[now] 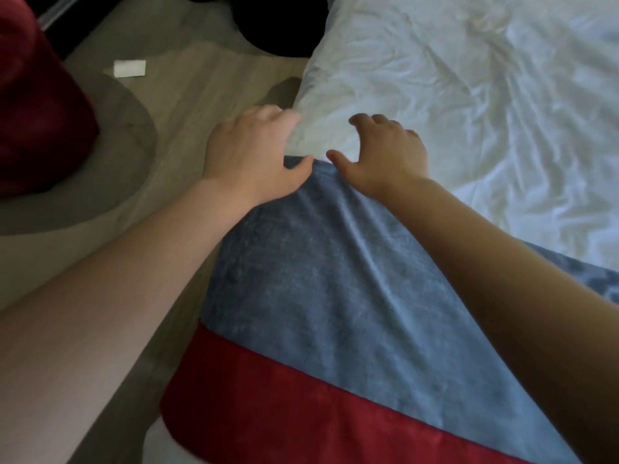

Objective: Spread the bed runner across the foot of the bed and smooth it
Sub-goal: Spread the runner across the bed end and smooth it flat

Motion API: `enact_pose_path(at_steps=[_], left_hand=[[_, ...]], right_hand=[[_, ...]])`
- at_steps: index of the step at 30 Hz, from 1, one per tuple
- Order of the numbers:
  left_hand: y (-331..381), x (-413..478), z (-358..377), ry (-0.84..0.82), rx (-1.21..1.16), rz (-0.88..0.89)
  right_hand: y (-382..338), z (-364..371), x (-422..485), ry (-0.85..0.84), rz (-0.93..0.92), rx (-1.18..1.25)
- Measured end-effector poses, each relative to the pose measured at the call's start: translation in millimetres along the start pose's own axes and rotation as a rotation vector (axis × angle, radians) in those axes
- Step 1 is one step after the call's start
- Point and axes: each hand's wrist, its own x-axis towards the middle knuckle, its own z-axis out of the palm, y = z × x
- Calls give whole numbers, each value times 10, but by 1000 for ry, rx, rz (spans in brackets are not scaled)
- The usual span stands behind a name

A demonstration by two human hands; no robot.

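Note:
The bed runner [318, 289] is a blue-grey plush strip with a dark red band along its near side; it lies over the corner of the bed on the wrinkled white sheet [469, 95]. My left hand [248, 155] rests at the runner's far left edge where it drops over the bed's side, thumb on the blue cloth, fingers curled. My right hand [385, 152] is beside it on the runner's far edge, palm down, fingers spread and bent onto the white sheet. Faint creases run through the blue cloth between my forearms.
Left of the bed is pale wooden floor [201, 95] with a grey round rug [110, 162]. A dark red rounded seat [37, 105] stands at the far left. A small white slip [129, 68] lies on the floor, and a black object [278, 25] sits near the bed.

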Motion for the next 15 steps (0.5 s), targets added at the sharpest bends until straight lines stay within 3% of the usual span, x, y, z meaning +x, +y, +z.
enact_pose_path(at_steps=[8,15], left_hand=[[106,-1084,-301,-54,-6,-21],[230,-2244,-408,-95,-80,-38]], right_hand=[[-655,-227,-1008,-3,-28,-11],[-1222,-68,-2150,-136,28,15]])
